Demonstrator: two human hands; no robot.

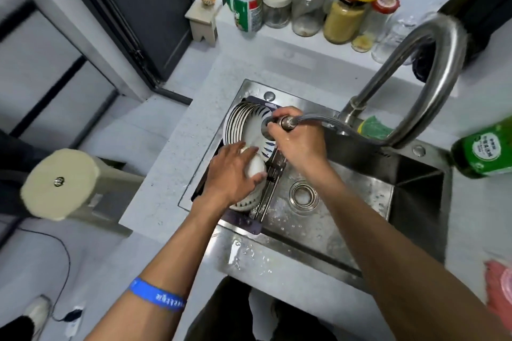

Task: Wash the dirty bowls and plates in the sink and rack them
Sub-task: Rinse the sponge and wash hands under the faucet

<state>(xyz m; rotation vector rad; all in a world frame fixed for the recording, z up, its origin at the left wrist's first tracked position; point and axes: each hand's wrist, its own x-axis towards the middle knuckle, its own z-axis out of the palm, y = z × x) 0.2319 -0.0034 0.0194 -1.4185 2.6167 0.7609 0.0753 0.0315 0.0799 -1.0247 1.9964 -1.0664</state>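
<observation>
Steel sink holds a rack along its left edge; plates stand on edge there. Left hand grips an upturned bowl; right hand clasps the sprayer head, aimed left at the plates.

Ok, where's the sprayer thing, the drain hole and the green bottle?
sprayer head (286, 121), head view, on its metal body, gripped by the right hand (297, 138)
drain (304, 194), head view, on its round strainer in the sink floor
green bottle (483, 151), head view, on its label
</observation>
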